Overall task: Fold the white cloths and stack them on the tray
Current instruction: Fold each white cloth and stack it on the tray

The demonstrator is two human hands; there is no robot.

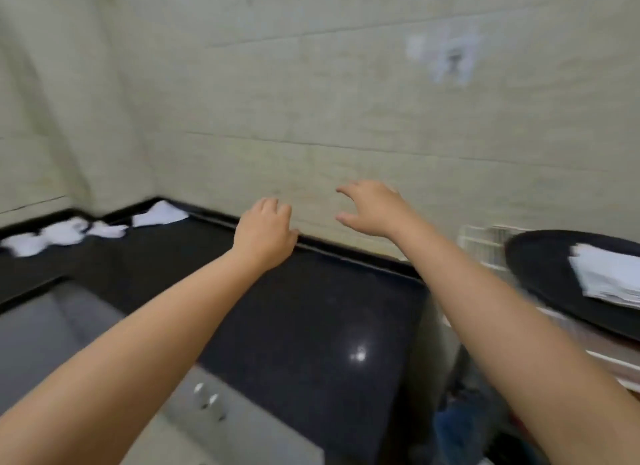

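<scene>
Several crumpled white cloths [69,234] lie along the far left of the black counter [311,326], one more white cloth [161,215] in the corner. At the right edge a dark tray [540,267] carries a stack of folded white cloths [609,277]. My left hand [265,234] hovers over the counter's back edge, fingers loosely curled, holding nothing. My right hand [372,206] is raised in front of the wall, fingers spread and empty. Both hands are apart from the cloths and the tray. The image is motion-blurred.
A tiled wall [346,118] rises right behind the counter. A white wire rack [485,244] stands behind the tray. Grey cabinet fronts with knobs [207,399] sit below the counter. A gap with dark clutter [457,426] separates the counter from the tray's stand.
</scene>
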